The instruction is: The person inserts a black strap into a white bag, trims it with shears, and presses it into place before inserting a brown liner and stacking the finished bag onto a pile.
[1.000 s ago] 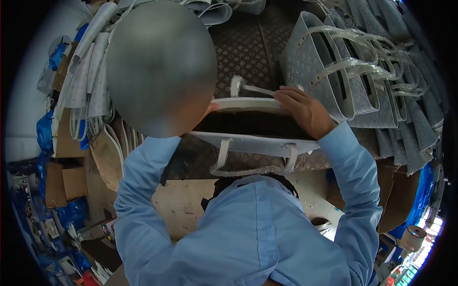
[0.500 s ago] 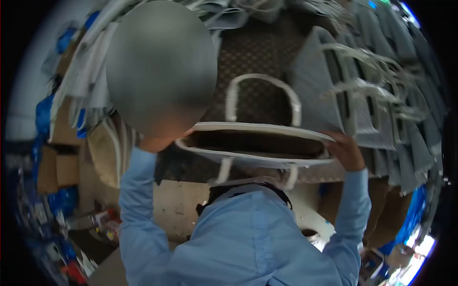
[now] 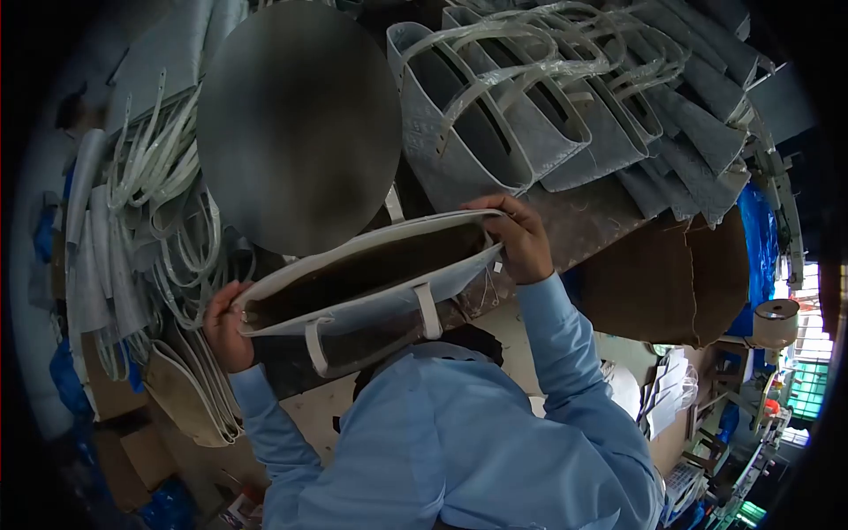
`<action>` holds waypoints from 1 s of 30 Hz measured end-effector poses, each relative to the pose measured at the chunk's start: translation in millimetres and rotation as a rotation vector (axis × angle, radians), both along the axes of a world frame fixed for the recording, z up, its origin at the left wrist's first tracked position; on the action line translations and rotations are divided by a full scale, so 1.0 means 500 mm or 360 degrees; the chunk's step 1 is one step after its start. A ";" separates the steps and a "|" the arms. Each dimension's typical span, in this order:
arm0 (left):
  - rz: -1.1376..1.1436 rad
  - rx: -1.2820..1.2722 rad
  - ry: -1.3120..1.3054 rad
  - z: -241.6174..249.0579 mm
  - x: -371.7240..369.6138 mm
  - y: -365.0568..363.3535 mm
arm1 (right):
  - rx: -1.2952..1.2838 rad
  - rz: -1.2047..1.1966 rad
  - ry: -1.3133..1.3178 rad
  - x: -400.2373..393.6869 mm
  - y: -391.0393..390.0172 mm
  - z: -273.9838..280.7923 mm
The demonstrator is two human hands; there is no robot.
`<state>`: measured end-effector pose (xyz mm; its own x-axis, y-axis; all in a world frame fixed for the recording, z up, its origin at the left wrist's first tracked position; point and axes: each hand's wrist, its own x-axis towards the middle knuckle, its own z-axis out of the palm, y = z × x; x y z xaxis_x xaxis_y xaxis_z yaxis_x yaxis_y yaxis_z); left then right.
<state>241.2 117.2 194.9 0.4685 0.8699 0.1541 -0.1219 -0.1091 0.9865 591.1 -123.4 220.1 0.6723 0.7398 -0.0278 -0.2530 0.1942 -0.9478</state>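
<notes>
A pale grey handbag (image 3: 459, 278) is held across in front of my chest, its mouth gaping upward and showing a dark brown inside. My left hand (image 3: 230, 327) grips the left end of its rim, and my right hand (image 3: 521, 238) pinches the right end, thumb inside the corner. The near handle (image 3: 427, 311) hangs down the front toward me. Only a short piece of the far handle (image 3: 394, 203) shows; a grey blurred oval hides the rest. The bag is tilted, its right end farther from me.
Several similar grey bags (image 3: 459, 124) with wrapped handles stand along the far side of the dark table (image 3: 596, 221). Bundles of loose straps (image 3: 172, 177) hang at the left, above beige folded pieces (image 3: 185, 389). A brown sack or carton (image 3: 671, 283) stands at right.
My view has turned, so the surroundings sit differently in it. The bag has gone from nearly level to slanted, right end up and away, with both hands still on its ends.
</notes>
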 end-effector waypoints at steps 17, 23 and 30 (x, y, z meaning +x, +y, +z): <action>-0.1324 0.2017 0.0811 0.096 0.475 -0.151 | -0.0453 0.0708 -0.2399 0.097 -0.001 0.004; -0.1350 0.2082 0.0853 0.087 0.495 -0.155 | -0.0481 0.0862 -0.2308 0.107 0.014 0.015; -0.1008 0.2250 0.0809 0.135 0.354 -0.084 | -0.0566 0.0938 -0.1873 0.117 -0.013 0.031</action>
<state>418.2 75.2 262.3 0.9248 -0.1626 0.3439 -0.2082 -0.9730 0.1000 649.4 -129.9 235.8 0.0201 0.9958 0.0898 0.7721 0.0416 -0.6341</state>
